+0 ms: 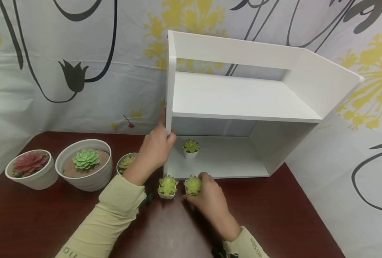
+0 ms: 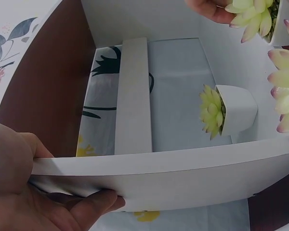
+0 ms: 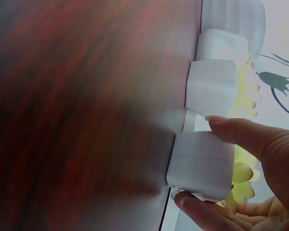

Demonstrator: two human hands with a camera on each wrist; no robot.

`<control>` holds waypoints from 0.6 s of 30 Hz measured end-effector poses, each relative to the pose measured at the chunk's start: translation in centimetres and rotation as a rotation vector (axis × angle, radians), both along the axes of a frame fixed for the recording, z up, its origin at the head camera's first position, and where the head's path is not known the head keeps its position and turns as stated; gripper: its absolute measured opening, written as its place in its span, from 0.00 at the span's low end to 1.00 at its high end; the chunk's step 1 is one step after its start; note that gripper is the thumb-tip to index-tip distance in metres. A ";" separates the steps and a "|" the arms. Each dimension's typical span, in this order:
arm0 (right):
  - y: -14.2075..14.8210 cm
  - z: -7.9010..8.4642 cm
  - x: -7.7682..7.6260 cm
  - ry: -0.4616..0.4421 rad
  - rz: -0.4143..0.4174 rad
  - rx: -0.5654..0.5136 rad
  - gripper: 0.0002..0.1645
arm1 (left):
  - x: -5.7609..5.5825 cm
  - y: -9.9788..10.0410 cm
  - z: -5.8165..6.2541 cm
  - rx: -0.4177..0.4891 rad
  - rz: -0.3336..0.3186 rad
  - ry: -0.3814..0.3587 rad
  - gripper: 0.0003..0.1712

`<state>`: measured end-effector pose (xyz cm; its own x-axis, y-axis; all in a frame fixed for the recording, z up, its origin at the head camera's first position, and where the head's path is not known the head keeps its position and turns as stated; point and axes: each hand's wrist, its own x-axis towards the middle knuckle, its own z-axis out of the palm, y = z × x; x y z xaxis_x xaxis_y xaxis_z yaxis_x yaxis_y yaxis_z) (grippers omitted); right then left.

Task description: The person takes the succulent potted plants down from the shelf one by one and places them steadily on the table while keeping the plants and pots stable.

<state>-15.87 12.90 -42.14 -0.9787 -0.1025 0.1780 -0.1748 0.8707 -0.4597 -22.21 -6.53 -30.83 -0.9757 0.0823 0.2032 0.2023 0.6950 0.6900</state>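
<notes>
My left hand [image 1: 155, 147] grips the left side panel of a white two-tier shelf [image 1: 242, 98], thumb on one face and fingers on the other, as the left wrist view shows. With thumb and fingers on opposite sides, my right hand [image 1: 212, 200] pinches the white pot of a small green succulent [image 1: 193, 185] just in front of the shelf's lower board. Left of it on the table stands a matching potted succulent [image 1: 167, 187]. A third one [image 1: 191, 147] sits upright on the lower board, near the left panel.
Toward the left of the dark red-brown table [image 1: 268, 215] stand a pot with a red succulent [image 1: 31, 168], a larger ribbed pot with a green succulent [image 1: 84, 166] and a smaller pot [image 1: 126, 162] partly hidden by my left forearm. Patterned cloth [image 1: 113, 89] hangs behind.
</notes>
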 end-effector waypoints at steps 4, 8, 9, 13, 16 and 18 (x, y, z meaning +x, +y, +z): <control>-0.1 -0.1 0.1 0.010 -0.011 0.020 0.43 | 0.0 0.0 0.0 -0.005 0.002 -0.011 0.45; 0.1 -0.3 0.1 0.013 0.001 0.020 0.49 | 0.0 -0.1 0.1 -0.007 0.009 -0.022 0.45; 0.2 -0.3 0.1 0.012 0.010 0.014 0.51 | 0.0 -0.1 0.1 -0.007 0.010 -0.026 0.45; 1.1 -0.3 -0.1 -0.025 0.056 -0.043 0.55 | -0.1 -0.1 0.1 -0.005 0.012 -0.027 0.45; 1.9 0.0 -0.3 -0.081 0.104 -0.082 0.52 | -0.1 -0.1 0.0 -0.005 0.007 -0.021 0.44; 2.4 0.2 -0.5 -0.121 0.140 -0.104 0.49 | -0.1 0.0 -0.1 -0.006 0.006 -0.021 0.44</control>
